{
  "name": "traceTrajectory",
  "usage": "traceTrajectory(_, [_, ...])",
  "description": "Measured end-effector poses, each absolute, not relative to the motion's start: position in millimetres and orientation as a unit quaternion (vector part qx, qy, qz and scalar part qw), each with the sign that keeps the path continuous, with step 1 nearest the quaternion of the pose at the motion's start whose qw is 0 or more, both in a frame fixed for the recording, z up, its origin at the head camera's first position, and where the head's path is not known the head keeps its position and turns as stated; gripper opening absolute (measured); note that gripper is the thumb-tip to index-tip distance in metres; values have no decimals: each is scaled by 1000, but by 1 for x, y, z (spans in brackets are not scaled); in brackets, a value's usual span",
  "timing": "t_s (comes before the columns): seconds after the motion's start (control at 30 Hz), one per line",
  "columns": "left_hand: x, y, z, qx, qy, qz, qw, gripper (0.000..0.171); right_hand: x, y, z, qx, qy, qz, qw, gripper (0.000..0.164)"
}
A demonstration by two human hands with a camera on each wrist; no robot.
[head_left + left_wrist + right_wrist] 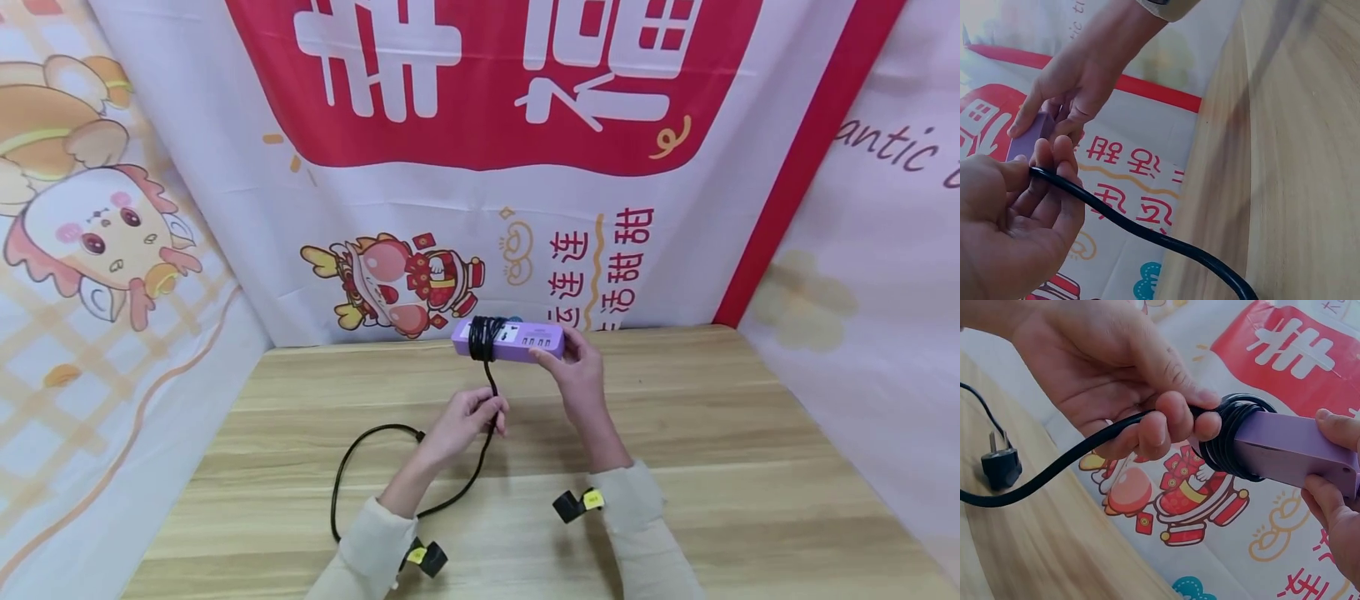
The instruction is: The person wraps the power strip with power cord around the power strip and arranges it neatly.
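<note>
Hanging above the far part of the table [712, 467], the strip [517, 352] is being held up with its sockets showing in the head view. The black cord [486, 340] is wrapping round the strip's left part in several close turns. The right hand [579, 367] is gripping the strip's other end between thumb and fingers. The left hand [468, 417] is pinching the cord near the coil. Beyond that pinch, the cord is looping past the left forearm, and its plug [1001, 467] is resting on the table. Behind, a printed cloth [420, 192] is hanging.
</note>
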State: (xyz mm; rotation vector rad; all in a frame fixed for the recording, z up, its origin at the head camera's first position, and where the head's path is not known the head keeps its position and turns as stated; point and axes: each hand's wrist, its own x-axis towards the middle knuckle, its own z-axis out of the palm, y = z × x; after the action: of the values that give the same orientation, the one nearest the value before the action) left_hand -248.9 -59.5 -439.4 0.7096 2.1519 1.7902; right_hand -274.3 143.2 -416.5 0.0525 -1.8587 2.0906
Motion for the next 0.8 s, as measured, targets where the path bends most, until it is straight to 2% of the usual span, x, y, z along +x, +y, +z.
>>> traceTrajectory(0.17, [-248, -59, -438, 301, 778, 546, 81, 26, -272, 140, -412, 15, -634, 757, 160, 57])
traceTrajectory(0.3, [-248, -58, -440, 303, 791, 527, 67, 25, -271, 140, -411, 2, -632, 761, 149, 59])
traceTrajectory(0.37, [-248, -57, -441, 302, 794, 523, 67, 25, -271, 140, -411, -8, -630, 764, 139, 60])
traceTrajectory(0.6, [-250, -56, -451, 305, 785, 527, 118, 27, -272, 143, -410, -34, -619, 776, 115, 61])
traceTrajectory(0.8, [-257, -60, -458, 304, 804, 499, 108, 29, -271, 143, -401, -41, -556, 825, 91, 58])
